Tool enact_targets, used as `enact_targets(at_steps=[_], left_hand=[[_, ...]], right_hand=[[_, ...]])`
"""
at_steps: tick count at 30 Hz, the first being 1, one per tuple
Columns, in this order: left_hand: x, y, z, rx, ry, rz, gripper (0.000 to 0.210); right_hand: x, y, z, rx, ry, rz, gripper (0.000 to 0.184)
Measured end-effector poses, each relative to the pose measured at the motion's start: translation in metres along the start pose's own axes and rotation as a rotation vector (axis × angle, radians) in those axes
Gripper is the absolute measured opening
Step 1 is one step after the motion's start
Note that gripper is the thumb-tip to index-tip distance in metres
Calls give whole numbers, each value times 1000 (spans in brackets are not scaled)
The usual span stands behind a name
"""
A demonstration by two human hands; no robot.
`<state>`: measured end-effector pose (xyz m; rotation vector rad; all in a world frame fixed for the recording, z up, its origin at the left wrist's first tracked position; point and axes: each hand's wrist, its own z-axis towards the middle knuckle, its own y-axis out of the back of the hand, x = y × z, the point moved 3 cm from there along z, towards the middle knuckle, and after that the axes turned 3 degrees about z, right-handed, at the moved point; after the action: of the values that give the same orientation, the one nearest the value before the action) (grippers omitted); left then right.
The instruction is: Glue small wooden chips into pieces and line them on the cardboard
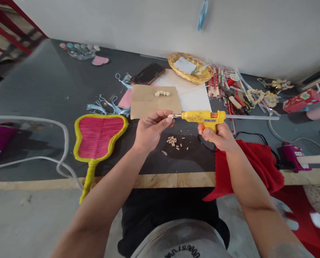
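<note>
My right hand [216,138] is wrapped round the handle of a yellow hot glue gun [197,116], a long clear glue stick [252,117] jutting from its back. Between thumb and fingers, my left hand [154,127] pinches a small cream-coloured piece [171,116] at the gun's nozzle; whether they touch I cannot tell. Below the nozzle lie several short pale bits [173,141] in a loose heap on the dark table. Behind my hands, a curved row of joined cream pieces [162,93] rests on a brown sheet [144,102].
Left of my left hand lies a pink fan with yellow edging [101,138]. A wicker basket [176,70] stands at the back beside red-and-cream sticks [216,84] and pliers. Red cloth [251,165] lies under my right forearm. A white cable [64,138] crosses the left side.
</note>
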<state>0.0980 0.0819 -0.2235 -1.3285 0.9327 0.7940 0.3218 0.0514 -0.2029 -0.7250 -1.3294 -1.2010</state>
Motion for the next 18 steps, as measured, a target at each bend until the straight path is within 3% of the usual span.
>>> enact_targets(at_steps=[3,5,11,15,18], left_hand=[[-1,-1,0,-1,17,-31,27],[-2,-1,0,-1,37,-45,27],[-4,-2,0,24,64,-78,27],[-3,-4,-2,47,91,-69,27],[-3,-5,-3,56,115,-65,27]], right_hand=[[-5,-1,1,39,-41,186,35],[-8,0,4,-4,-48,306,34],[-24,15,15,-382,-147,422,36],[-39,27,15,-460,-328,276,45],[-36,41,11,-453,-355,-112,50]])
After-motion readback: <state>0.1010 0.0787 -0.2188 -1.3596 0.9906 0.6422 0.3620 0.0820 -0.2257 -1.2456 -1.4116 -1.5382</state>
